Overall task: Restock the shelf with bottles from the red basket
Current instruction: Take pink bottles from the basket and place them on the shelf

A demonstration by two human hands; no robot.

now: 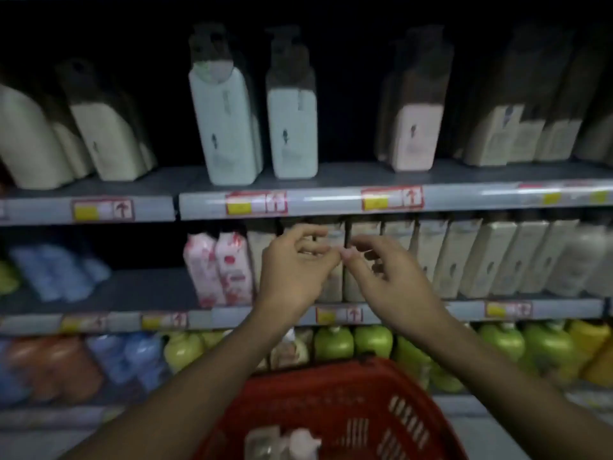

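Bottles [282, 441] wait in the red basket [335, 410] near the bottom of view, below both hands. The left hand [293, 272] and right hand [386, 277] hover with loosely curled fingers, each grip released and holding nothing, in front of the cream bottles [471, 257] on the middle shelf [414, 312]. Best next: reach down, take one bottle upright by its body, and slide it into a gap.

Dim, underexposed view from my head camera. The top of the frame falls into near-black shadow; pale glare streaks the upper shelf edge [464, 195]. Soft blur covers everything, heaviest at the lower left. Wide-angle distortion tilts bottles outward at both sides.
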